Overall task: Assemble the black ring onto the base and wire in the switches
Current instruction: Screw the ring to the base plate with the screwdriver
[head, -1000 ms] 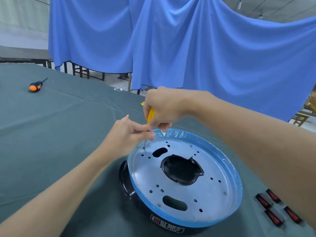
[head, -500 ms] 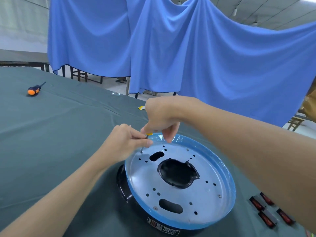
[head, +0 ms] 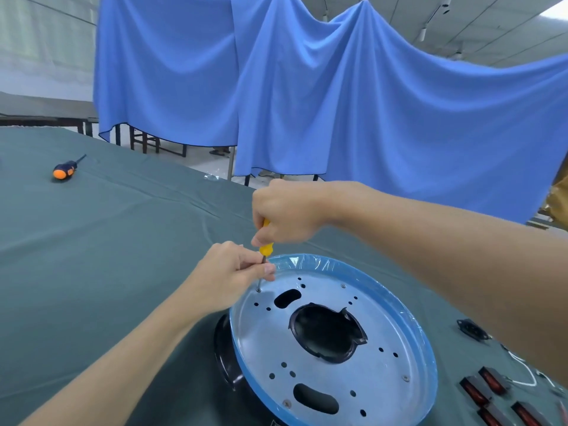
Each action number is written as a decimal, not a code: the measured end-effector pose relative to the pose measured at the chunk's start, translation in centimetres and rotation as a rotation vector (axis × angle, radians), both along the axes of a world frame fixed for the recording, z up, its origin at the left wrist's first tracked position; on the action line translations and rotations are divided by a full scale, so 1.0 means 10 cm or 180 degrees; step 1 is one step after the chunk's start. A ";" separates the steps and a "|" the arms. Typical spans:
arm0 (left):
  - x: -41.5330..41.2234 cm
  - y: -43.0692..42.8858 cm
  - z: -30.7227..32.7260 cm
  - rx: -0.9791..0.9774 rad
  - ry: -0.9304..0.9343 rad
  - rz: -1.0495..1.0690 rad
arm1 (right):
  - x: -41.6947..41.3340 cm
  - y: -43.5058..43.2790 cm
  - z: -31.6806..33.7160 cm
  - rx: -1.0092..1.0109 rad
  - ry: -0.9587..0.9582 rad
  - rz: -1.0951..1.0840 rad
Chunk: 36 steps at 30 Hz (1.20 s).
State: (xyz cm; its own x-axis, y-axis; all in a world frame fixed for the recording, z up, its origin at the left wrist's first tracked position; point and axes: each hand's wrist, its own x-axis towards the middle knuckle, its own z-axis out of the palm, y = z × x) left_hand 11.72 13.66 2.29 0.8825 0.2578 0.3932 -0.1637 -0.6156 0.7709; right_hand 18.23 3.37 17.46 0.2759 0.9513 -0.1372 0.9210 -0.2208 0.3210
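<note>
A round metal base [head: 335,379] with a blue film rim lies on top of the black ring [head: 222,355], which shows at its left edge. My right hand [head: 285,213] grips the yellow handle of a screwdriver [head: 265,249] held upright. Its tip stands on a screw [head: 258,289] at the base's far left edge. My left hand [head: 227,278] pinches the screwdriver's shaft just above the tip. Several red rocker switches [head: 491,392] lie on the cloth at the lower right.
A green cloth covers the table [head: 107,241]. An orange and black screwdriver [head: 66,169] lies far left. A black socket part [head: 471,330] and a white wire [head: 522,372] lie right of the base. Blue drapes [head: 338,103] hang behind the table.
My right hand has regripped higher, so the yellow handle shows again below it. The view has shifted; more of the parts at the right have come into sight.
</note>
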 end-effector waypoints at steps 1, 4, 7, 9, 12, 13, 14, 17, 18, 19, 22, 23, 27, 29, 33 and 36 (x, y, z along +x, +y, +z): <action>0.00 0.00 0.01 0.0013 0.0012 -0.0020 | -0.01 0.02 0.00 -0.0046 0.0002 -0.0075; 0.02 0.00 0.04 0.0082 0.0053 -0.0098 | -0.03 0.10 0.02 -0.0170 0.0229 -0.0606; 0.01 0.00 0.05 0.0204 0.0118 -0.0095 | -0.04 0.16 0.01 -0.0108 0.0892 -0.1228; 0.01 -0.02 0.06 0.0330 0.0161 -0.0022 | -0.04 0.19 0.01 -0.0017 0.1238 -0.1516; -0.01 -0.03 0.08 0.0548 0.0229 0.0011 | -0.09 0.19 0.01 0.0033 0.1310 -0.1590; -0.02 -0.03 0.08 0.0602 0.0232 0.0012 | -0.13 0.18 0.00 -0.0004 0.1258 -0.1581; -0.03 -0.03 0.09 0.0637 0.0242 0.0026 | -0.16 0.17 0.00 -0.0064 0.1129 -0.1535; -0.03 -0.04 0.12 0.0521 0.0232 0.0028 | -0.17 0.13 0.03 -0.0088 0.0364 -0.0936; -0.03 -0.05 0.13 0.0432 0.0238 0.0029 | -0.17 0.11 0.06 -0.0086 0.0241 -0.0683; -0.04 -0.05 0.13 0.0367 0.0251 0.0023 | -0.16 0.10 0.09 -0.0140 0.0182 -0.0462; -0.04 -0.05 0.12 0.0417 0.0324 -0.0031 | -0.14 0.08 0.13 -0.0502 -0.0017 -0.0155; -0.04 -0.05 0.12 0.0447 0.0336 -0.0048 | -0.13 0.07 0.13 -0.0569 -0.0093 -0.0102; -0.02 -0.06 0.05 0.0383 0.0242 0.0078 | -0.08 0.04 0.06 -0.0512 -0.0019 -0.0140; -0.02 -0.06 0.02 0.0369 0.0071 0.0263 | -0.07 0.03 0.04 -0.0459 0.0037 -0.0238; -0.02 -0.08 0.04 0.0263 -0.0095 0.0466 | -0.09 0.01 0.01 -0.0300 0.0449 -0.0767; -0.02 -0.11 0.07 0.0215 0.0002 0.0514 | -0.09 0.03 -0.02 0.0037 0.1141 -0.1334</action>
